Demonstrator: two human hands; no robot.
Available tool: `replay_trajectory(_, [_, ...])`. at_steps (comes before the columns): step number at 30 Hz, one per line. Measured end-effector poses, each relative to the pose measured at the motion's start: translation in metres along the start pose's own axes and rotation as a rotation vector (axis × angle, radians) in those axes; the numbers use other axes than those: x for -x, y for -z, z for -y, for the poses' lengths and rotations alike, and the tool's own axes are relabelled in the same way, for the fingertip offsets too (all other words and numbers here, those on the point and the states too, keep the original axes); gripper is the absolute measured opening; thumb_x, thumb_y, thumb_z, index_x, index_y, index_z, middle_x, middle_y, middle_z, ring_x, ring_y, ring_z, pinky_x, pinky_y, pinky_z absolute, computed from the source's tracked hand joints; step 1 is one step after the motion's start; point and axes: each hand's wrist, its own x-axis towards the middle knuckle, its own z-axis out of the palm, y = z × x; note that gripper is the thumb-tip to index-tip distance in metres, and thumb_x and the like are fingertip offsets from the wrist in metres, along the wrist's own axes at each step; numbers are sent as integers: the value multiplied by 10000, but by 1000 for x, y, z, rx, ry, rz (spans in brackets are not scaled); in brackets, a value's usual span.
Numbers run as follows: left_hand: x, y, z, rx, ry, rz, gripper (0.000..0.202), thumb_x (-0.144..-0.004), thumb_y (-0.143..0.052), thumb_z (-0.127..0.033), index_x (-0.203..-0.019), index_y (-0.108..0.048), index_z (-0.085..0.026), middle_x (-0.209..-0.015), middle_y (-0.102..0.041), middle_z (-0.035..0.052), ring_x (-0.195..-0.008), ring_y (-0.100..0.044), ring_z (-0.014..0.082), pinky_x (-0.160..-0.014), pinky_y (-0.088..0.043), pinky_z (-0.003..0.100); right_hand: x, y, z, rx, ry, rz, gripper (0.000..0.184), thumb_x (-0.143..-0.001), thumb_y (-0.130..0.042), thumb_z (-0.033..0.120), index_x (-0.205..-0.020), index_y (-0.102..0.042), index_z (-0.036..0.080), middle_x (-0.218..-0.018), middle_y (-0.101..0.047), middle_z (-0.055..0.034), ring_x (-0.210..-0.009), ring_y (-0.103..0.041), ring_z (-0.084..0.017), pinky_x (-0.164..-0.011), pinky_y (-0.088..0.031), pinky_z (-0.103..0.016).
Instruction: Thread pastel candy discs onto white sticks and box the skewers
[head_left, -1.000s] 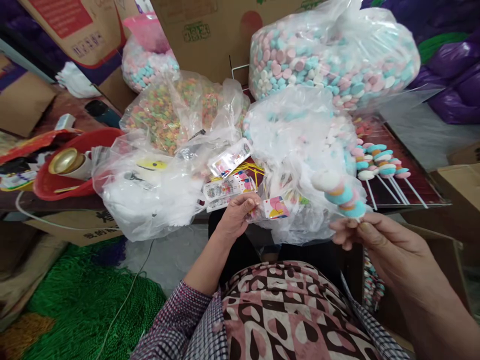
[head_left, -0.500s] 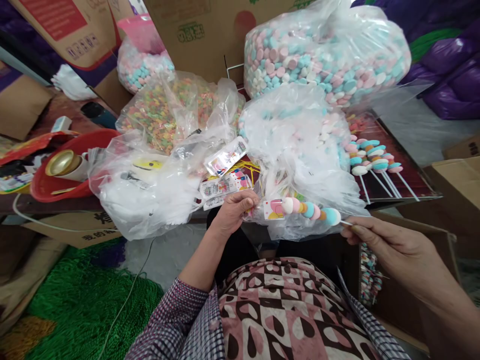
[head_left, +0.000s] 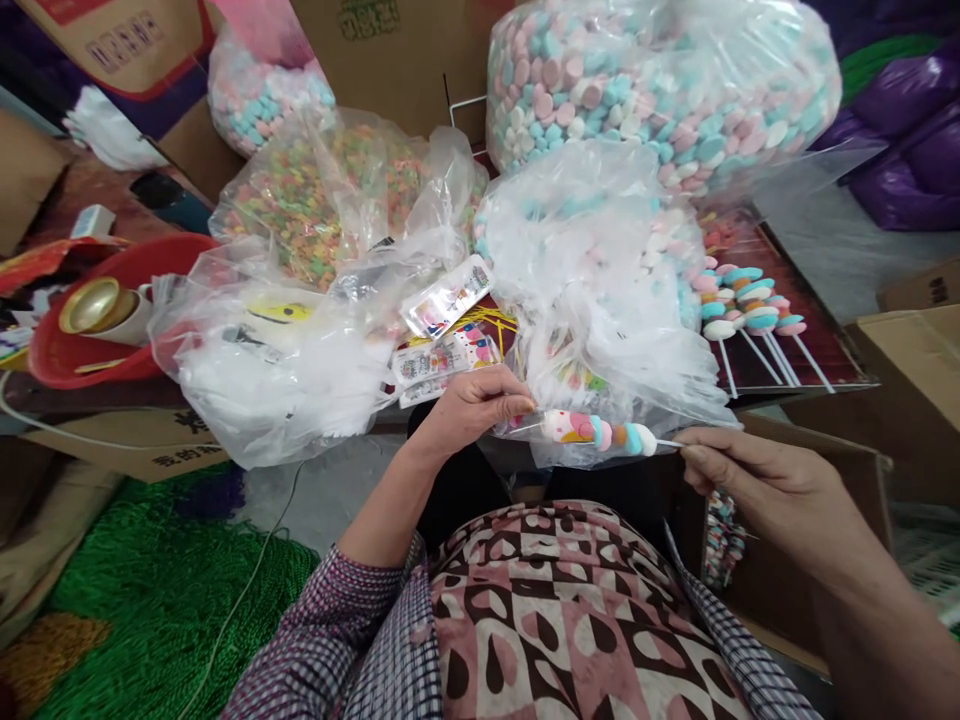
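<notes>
My right hand [head_left: 757,485] pinches the white stick of a candy skewer [head_left: 611,434] of pink, blue and orange discs, held level in front of my lap. My left hand [head_left: 472,405] pinches the end of a small clear printed wrapper [head_left: 559,425] that now covers the skewer's far discs. Both hands hang just below the table edge, under a crumpled clear bag [head_left: 600,300] of pastel candies.
Finished skewers [head_left: 742,310] lie on the dark red tray [head_left: 825,350] at right. Flat wrappers [head_left: 446,355] lie beside my left hand. Big bags of candy [head_left: 660,90] and cardboard boxes [head_left: 420,50] stand behind. A red basin [head_left: 112,330] sits left; green cord [head_left: 150,600] below.
The skewer swung from upright to level and its tip slid leftward into the wrapper held by my left hand. The view tilted slightly down.
</notes>
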Motion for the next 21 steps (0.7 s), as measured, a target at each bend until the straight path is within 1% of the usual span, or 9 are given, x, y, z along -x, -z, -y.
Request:
replay_trajectory(3, [0,-2,-5,6,86,-26,229,-802,-739,-385,-723,-710,-173,-668,-605,-7,-632,-509,95,-603,-396,236,2,-7,-1,-16,-36,36,395,-787,-694,563,-847,-761,178,-476,-526,18,-435,-465,-113,-411,-386,-224])
replay_trajectory(5, [-1,-3,-5,92,174,-49,249,-799,-741,-412,-756,-692,-172,-641,-578,-25,-556,-445,67,-517,-331,217,2,-10,-4,-32,-58,53,421,-798,-676,587,-856,-749,177,-486,-500,21,-441,-437,-110,-408,-355,-229])
replay_trajectory(7, [-2,-3,-4,218,249,-74,291,-787,-742,-458,-799,-676,-175,-676,-610,-24,-485,-379,44,-442,-250,212,2,-10,-8,-50,-76,97,447,-801,-663,613,-863,-744,178,-492,-493,16,-450,-433,-115,-416,-346,-240])
replay_trajectory(9, [-4,-3,-6,318,280,-84,322,-771,-749,-484,-821,-666,-177,-758,-669,0,-466,-382,37,-414,-228,210,1,-10,-12,-70,-96,164,467,-796,-658,633,-857,-746,179,-491,-487,11,-452,-431,-119,-421,-339,-249])
replay_trajectory(12, [-8,-2,-11,353,256,-56,308,-768,-758,-468,-801,-673,-173,-783,-708,22,-511,-472,58,-441,-308,206,0,-11,-16,-155,-148,252,463,-802,-662,630,-847,-736,176,-496,-488,5,-445,-431,-118,-424,-322,-258])
replay_trajectory(15, [-14,0,-21,290,174,-22,268,-784,-754,-433,-778,-698,-171,-746,-719,30,-630,-580,99,-570,-430,223,0,-16,-17,-313,-247,288,446,-822,-657,614,-820,-702,170,-462,-438,31,-406,-388,-98,-407,-267,-247])
replay_trajectory(17, [-20,2,-28,228,129,7,242,-796,-749,-410,-776,-711,-171,-734,-722,32,-693,-616,118,-649,-466,241,1,-22,-15,-402,-298,306,444,-829,-652,613,-799,-677,170,-434,-380,57,-392,-365,-89,-408,-254,-237])
replay_trajectory(19, [-25,4,-35,165,102,26,222,-807,-742,-395,-795,-720,-174,-731,-722,27,-710,-626,123,-677,-474,248,3,-29,-13,-458,-297,295,440,-823,-663,612,-818,-669,173,-435,-371,67,-407,-376,-90,-424,-277,-230])
replay_trajectory(21, [-31,7,-41,121,76,12,228,-814,-737,-403,-805,-720,-175,-735,-721,24,-721,-630,122,-682,-475,245,4,-35,-11,-486,-261,251,419,-803,-701,590,-860,-678,176,-470,-424,56,-440,-398,-88,-442,-293,-225])
